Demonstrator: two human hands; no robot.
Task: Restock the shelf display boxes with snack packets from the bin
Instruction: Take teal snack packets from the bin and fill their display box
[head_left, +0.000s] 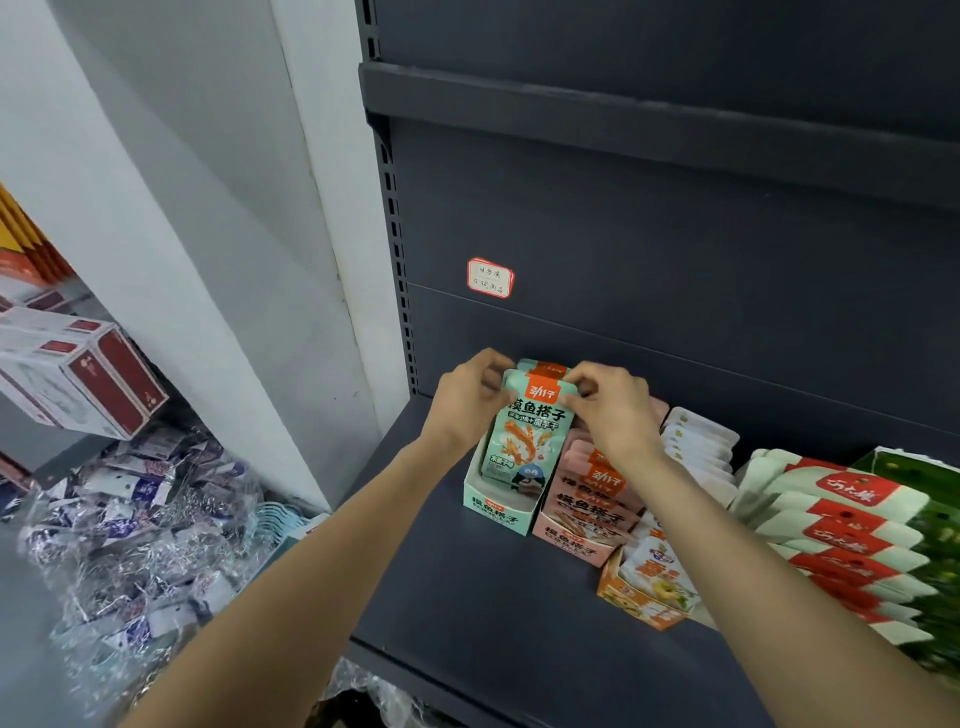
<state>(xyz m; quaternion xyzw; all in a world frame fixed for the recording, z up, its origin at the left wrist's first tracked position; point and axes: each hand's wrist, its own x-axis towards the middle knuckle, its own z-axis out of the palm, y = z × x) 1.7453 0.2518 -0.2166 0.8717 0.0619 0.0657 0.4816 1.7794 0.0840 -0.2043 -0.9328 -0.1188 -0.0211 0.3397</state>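
Both hands' fingers, left hand (470, 396) and right hand (613, 410), pinch mint packets (530, 431) (seemingly several) above green display box (496, 512).

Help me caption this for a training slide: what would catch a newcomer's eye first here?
First, the two hands, the left hand and the right hand, at mid-frame, pinching the top corners of a mint-green snack packet standing in its matching green display box on the dark shelf. Next, the pink display box right beside it, then the row of red-and-white packets at the right edge.
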